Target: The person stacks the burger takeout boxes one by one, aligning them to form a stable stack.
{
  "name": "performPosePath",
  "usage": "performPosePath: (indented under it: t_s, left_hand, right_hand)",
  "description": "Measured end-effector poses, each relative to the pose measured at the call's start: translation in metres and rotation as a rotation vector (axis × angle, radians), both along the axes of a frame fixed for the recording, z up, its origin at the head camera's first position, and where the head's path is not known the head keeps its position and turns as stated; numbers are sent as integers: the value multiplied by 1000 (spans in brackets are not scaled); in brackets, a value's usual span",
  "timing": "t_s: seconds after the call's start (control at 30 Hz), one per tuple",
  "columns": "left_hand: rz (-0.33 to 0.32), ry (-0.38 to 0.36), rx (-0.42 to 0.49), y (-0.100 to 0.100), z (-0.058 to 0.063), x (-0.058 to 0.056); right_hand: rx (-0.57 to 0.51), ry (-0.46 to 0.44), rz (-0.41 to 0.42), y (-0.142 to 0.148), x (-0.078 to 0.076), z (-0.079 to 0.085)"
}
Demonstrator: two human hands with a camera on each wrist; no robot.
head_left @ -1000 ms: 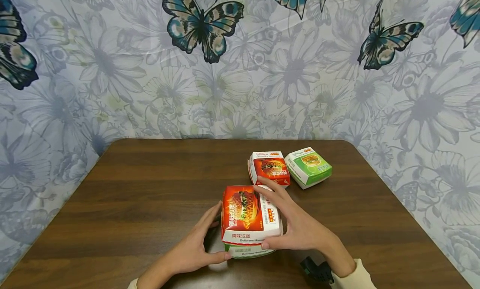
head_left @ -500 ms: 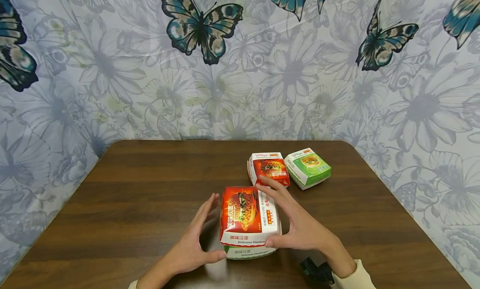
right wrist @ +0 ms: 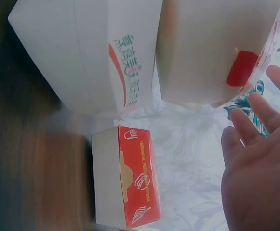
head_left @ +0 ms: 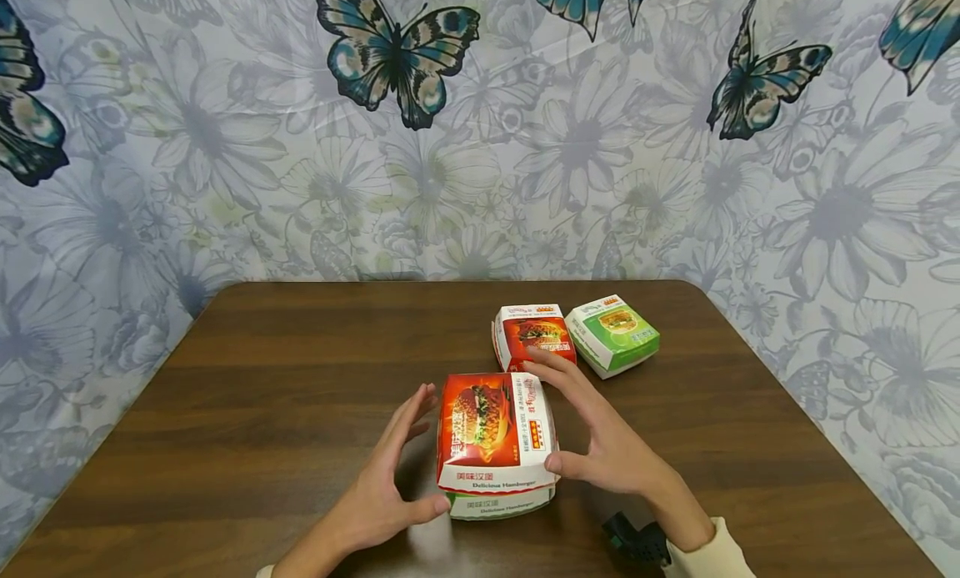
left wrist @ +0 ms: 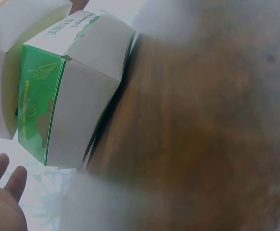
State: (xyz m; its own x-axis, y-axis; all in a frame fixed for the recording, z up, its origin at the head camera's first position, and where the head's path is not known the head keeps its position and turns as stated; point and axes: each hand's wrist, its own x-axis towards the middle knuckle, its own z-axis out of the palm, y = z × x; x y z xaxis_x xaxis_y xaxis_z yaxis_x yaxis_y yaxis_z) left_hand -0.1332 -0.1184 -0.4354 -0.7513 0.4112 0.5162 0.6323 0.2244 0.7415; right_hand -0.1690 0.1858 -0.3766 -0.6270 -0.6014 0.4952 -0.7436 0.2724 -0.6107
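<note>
Right hand [head_left: 611, 443] beside a stacked red-and-white, burger-printed carton [head_left: 483, 432].

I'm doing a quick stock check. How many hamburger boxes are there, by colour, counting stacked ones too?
Red hamburger boxes: 2
Green hamburger boxes: 2
Total: 4
</note>
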Motion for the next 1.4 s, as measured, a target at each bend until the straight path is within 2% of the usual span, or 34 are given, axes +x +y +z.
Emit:
performPosePath:
  t_s: [0.17, 0.6, 0.8, 1.13, 1.4]
  left_hand:
    - [-1, 1, -5, 0, 1, 1]
    - [-25, 5, 0, 1, 3, 2]
    - [-52, 35, 12, -1, 7, 1]
    - [-45, 72, 17, 0, 15, -5]
    - [-43, 34, 11, 5, 19, -10]
  right_hand:
    - [-26, 19, -29, 3, -2, -1]
    - [-38, -17, -134, 12, -6, -7]
    - [-80, -11, -164, 17, -11, -10]
    - [-149, -4, -260, 23, -15, -10]
    - [-201, 7, -332, 28, -21, -11]
